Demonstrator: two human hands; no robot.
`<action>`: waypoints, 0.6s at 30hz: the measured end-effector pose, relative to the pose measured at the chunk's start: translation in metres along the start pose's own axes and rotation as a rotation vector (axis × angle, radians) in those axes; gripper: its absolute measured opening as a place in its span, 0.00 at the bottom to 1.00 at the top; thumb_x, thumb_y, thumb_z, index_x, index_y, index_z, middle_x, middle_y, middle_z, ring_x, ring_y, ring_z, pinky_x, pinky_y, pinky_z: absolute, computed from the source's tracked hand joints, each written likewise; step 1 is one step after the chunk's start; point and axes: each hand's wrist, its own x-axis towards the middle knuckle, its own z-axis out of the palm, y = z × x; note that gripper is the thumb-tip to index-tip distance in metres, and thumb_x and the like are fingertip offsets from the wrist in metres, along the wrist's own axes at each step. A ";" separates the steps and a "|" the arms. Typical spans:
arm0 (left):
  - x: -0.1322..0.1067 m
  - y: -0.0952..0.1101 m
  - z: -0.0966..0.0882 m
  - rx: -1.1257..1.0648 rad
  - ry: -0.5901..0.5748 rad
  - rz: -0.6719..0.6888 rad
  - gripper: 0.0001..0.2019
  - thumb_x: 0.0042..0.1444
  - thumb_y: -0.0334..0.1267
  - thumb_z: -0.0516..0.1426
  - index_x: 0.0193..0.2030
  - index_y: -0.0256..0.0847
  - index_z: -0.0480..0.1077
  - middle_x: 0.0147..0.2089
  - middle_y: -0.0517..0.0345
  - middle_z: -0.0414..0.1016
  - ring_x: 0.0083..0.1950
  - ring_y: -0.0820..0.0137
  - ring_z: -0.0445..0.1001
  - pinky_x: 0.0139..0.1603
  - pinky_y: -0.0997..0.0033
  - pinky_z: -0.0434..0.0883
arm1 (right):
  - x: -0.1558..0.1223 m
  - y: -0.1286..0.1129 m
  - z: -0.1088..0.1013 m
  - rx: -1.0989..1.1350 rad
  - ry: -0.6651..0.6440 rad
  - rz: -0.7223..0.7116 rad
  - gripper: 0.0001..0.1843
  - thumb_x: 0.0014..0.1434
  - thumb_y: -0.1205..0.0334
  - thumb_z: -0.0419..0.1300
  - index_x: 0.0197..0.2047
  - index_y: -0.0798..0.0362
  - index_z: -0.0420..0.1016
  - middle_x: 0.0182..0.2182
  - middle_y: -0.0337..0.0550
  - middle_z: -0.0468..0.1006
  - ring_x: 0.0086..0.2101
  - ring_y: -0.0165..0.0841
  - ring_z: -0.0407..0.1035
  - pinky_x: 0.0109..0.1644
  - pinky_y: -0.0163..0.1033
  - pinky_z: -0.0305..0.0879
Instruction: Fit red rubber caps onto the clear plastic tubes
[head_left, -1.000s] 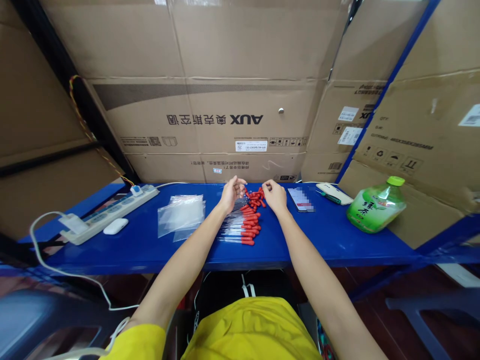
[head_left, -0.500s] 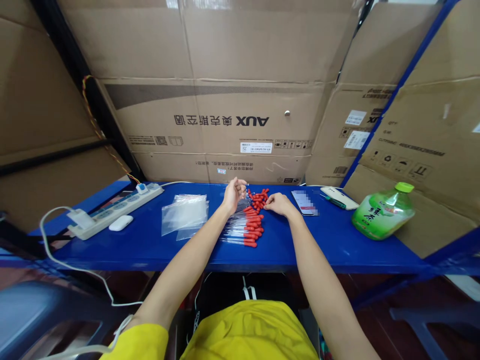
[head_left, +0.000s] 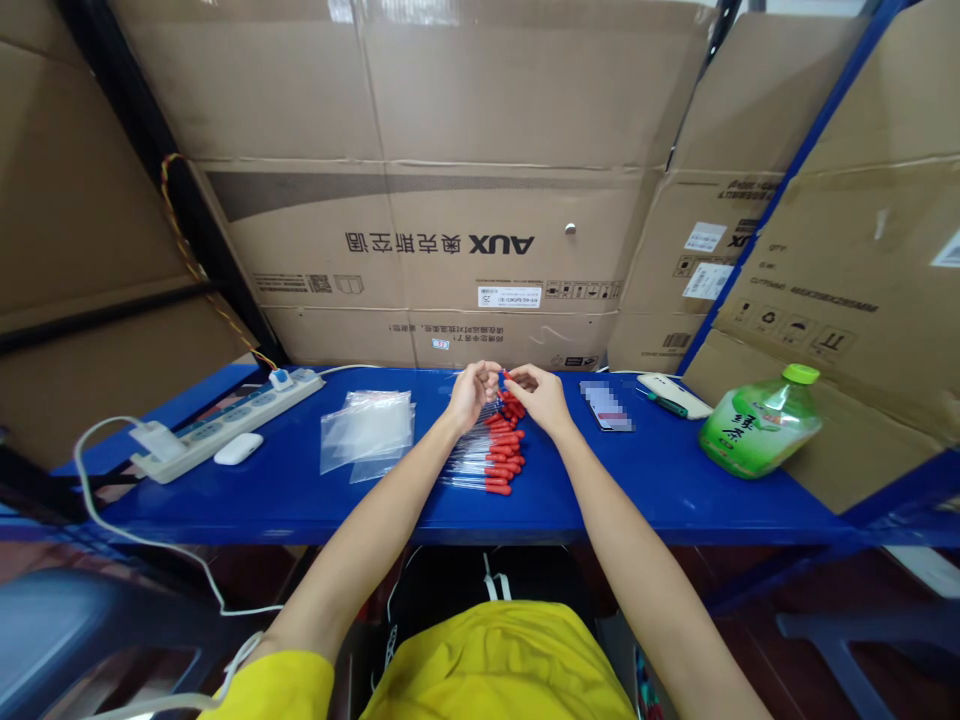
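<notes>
The right hand (head_left: 537, 392) seems to pinch a red rubber bulb (head_left: 507, 376) beside the curled left hand (head_left: 472, 393), whose hold I cannot tell, so probably this fitting step next calls for careful alignment, with red-bulbed droppers (head_left: 504, 460) lying bodyward of the grip.

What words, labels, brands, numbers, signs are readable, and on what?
"AUX", upside down: back carton
"奥克斯空调", upside down: same carton
"QTY", apparently: right carton
Umbrella, recycling symbols: right carton
"茶", tilted: green bottle
Too small or blurred: other print, stickers
Phone screen: pixelated
</notes>
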 end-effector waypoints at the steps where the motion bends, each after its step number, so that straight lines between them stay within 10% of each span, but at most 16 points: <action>1: 0.000 0.000 0.000 -0.003 -0.009 0.005 0.12 0.63 0.44 0.56 0.35 0.36 0.71 0.24 0.63 0.60 0.20 0.79 0.57 0.21 0.78 0.55 | -0.001 -0.001 0.001 0.037 0.007 0.011 0.12 0.55 0.52 0.66 0.37 0.50 0.80 0.33 0.42 0.84 0.32 0.36 0.77 0.41 0.41 0.74; 18: -0.003 0.007 0.003 0.067 -0.047 0.058 0.07 0.59 0.38 0.57 0.33 0.39 0.66 0.23 0.65 0.60 0.21 0.79 0.57 0.22 0.80 0.54 | -0.002 -0.011 0.012 0.342 0.041 0.167 0.22 0.46 0.42 0.73 0.34 0.51 0.81 0.27 0.44 0.83 0.29 0.41 0.78 0.39 0.47 0.79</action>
